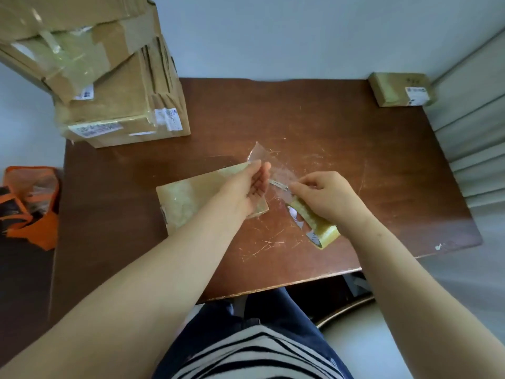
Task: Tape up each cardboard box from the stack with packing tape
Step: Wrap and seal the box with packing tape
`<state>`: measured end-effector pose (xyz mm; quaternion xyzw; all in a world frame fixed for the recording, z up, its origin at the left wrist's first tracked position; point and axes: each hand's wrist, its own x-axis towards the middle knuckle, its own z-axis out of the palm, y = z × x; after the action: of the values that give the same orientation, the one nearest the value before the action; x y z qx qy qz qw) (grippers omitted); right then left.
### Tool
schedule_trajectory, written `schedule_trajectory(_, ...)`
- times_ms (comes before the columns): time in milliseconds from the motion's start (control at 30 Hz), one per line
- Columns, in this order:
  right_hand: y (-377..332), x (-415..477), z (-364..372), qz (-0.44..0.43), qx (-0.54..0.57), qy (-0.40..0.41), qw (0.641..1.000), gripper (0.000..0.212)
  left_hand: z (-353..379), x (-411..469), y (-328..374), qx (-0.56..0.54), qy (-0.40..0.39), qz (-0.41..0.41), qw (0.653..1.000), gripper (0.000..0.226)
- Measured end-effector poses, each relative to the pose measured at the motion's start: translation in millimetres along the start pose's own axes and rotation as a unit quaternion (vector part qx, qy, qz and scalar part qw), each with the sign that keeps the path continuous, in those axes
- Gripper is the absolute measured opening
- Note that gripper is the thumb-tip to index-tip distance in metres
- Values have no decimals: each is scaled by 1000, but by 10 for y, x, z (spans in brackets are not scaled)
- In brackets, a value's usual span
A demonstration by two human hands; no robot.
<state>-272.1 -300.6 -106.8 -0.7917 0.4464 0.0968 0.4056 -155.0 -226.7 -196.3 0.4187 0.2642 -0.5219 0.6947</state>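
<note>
Packing tape roll (314, 222) hangs just right of the frame's centre, gripped from above by the right hand (328, 195), whose fingers are curled round it. A clear strip (276, 170) is drawn out from the roll, up and leftward to the left hand (252, 187). That hand pinches the strip near its free end between thumb and nearly straight fingers, and a short tail of tape stands above the fingertips. A small metal blade (278, 184) pokes out of the right hand against the taut strip. I cannot tell which fingers hold it.

Below the left hand, at centre frame, lies a flat cardboard box (191, 198) on the brown table (355, 149). It looks like the one being sealed. The stack of boxes (117, 86) fills the upper left, and one small box (399, 88) sits apart at the table's upper right corner. An orange bag (30, 203) lies off the table at the left edge.

My reading: the step in hand is cutting a length of tape free. The next move calls for keeping the strip stretched while the blade goes through it. After that the left hand must carry the loose piece down to the flat box without letting it fold onto itself.
</note>
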Motion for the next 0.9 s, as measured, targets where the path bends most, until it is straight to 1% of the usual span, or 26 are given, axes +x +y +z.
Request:
schedule_trajectory(67, 23, -40, 110, 33, 133, -40, 990, 17, -44, 33, 95, 98, 36, 63, 993, 12)
schedule_trajectory(133, 72, -26, 240, 40, 220, -81, 971, 18, -99, 67, 223, 209, 84, 149, 963, 14)
schedule_trajectory(167, 104, -19, 302, 34, 240, -99, 965, 28, -147, 96, 289, 265, 104, 195, 939, 17)
schedule_trajectory(233, 196, 8, 423, -10, 263, -115, 958, 61, -254, 172, 409, 373, 128, 275, 877, 23)
schedule_trajectory(267, 227, 22, 478, -43, 265, -116, 956, 64, -302, 219, 447, 419, 134, 300, 847, 24)
schedule_trajectory(300, 255, 41, 531, -66, 264, -110, 956, 57, -347, 272, 468, 462, 146, 311, 818, 23)
schedule_trajectory(333, 280, 63, 579, -74, 262, -98, 957, 45, -374, 315, 482, 504, 167, 313, 788, 23)
schedule_trajectory(400, 308, 90, 652, -56, 265, -63, 961, 25, -391, 365, 476, 577, 218, 309, 724, 21)
schedule_trajectory(433, 320, 99, 687, -44, 273, -48, 960, 19, -395, 382, 463, 599, 232, 314, 699, 21)
schedule_trajectory(467, 328, 102, 714, -41, 278, -40, 959, 15, -399, 396, 443, 609, 240, 320, 685, 20)
schedule_trajectory(533, 327, 114, 751, -45, 272, -30, 961, 13, -407, 405, 403, 610, 252, 324, 678, 19)
schedule_trajectory(633, 288, 144, 780, -49, 253, -24, 966, 20, -436, 432, 377, 601, 257, 316, 688, 19)
schedule_trajectory(767, 254, 160, 821, -46, 259, -17, 965, 21, -427, 463, 382, 592, 255, 312, 698, 19)
schedule_trajectory(900, 241, 147, 839, -52, 251, -17, 967, 20, -443, 497, 391, 599, 259, 296, 698, 19)
